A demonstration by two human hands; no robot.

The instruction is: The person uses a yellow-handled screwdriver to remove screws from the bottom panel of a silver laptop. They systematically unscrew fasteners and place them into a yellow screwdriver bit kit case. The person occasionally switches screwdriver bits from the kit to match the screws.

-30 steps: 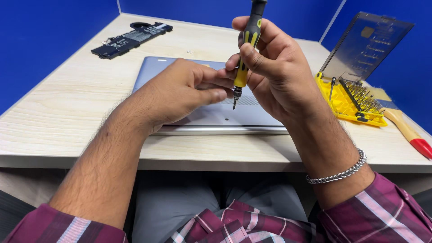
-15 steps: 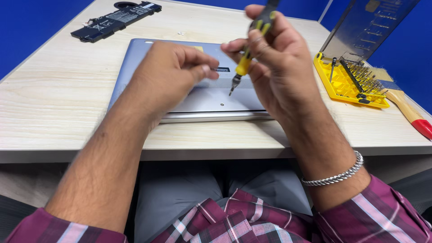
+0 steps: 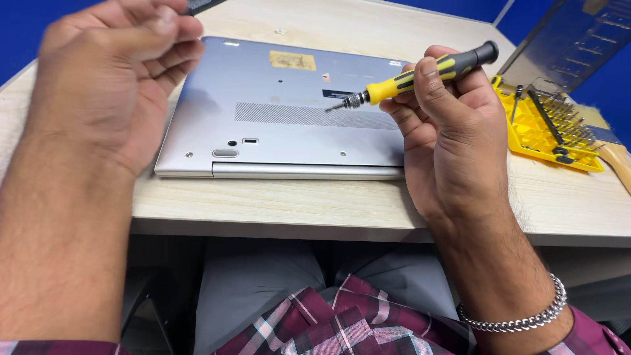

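Pale wood-grain desk (image 3: 315, 204), front edge running across the lower half of the view, lap in grey trousers and a plaid shirt below it. Blue partition walls at 11 and 1 o'clock, closing the desk in on both far sides.

Silver laptop (image 3: 289, 112) lying closed and upside down at the centre of the desk, underside up: long vent grille across the middle, small yellowish sticker toward 12 o'clock, dark label beside it, tiny screw holes near the front edge.

Right hand (image 3: 453, 141) at 3 o'clock from the laptop's centre, fingers curled firmly around a yellow-and-black screwdriver (image 3: 414, 77). Handle pointing up toward 2 o'clock, metal tip aimed toward 9 o'clock and hovering above the laptop's underside near the dark label, apart from the surface. Silver chain bracelet (image 3: 519, 315) on that wrist.

Left hand (image 3: 105, 79) raised at 10 o'clock, blurred, fingers loosely bent inward with thumb near the fingertips; whether anything small sits between them cannot be told. Held above the laptop's left corner, not resting on it.

At 2 o'clock, yellow bit tray (image 3: 532, 135) full of dark driver bits, its clear lid (image 3: 572, 39) propped open behind it. Wooden handle (image 3: 618, 158) just beside the tray at the right margin.
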